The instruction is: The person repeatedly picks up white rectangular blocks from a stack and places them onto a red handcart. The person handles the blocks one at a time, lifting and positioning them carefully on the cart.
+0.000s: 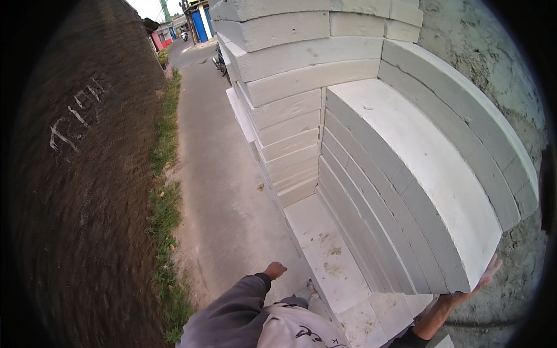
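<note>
- The right hand (480, 279), at the lower right of the frame, lies open with fingers spread flat against the near end of a white block (429, 174). It pinches nothing; the palm seems to brace the block's end.
- That block sits on top of a tight stack of upright blocks (362, 209) at centre right, their faces pressed together so that they prop one another.
- The left hand (274, 269), low in the centre, hangs free over the concrete path (214, 174), fingers curled in a loose fist, holding nothing.
- Behind, in the upper centre, taller stacked blocks (290, 75) rise in flat courses against a rough wall (493, 52).
- A dark wall (81, 174) and a grass strip (165, 191) fill the left.
</note>
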